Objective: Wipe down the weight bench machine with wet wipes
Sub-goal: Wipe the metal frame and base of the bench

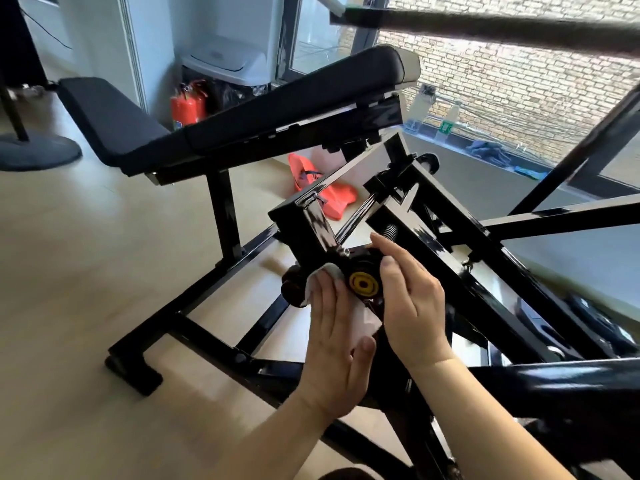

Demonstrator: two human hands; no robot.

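Note:
The weight bench machine has a black padded bench [263,109] and a glossy black steel frame [450,244]. At the frame's near end sits a black knob with a yellow centre [363,283]. My left hand [332,337] lies flat with straight fingers, pressing a white wet wipe [327,275] against the left side of the knob; part of the wipe also shows below the knob. My right hand [412,303] rests on the knob's right side, fingers extended over its top.
Two red fire extinguishers [188,105] and a grey bin [232,60] stand by the wall behind the bench. An orange bag [322,188] lies on the floor under the frame. A dark bar [502,26] crosses overhead. Bottles and cloths sit on the window sill [485,147].

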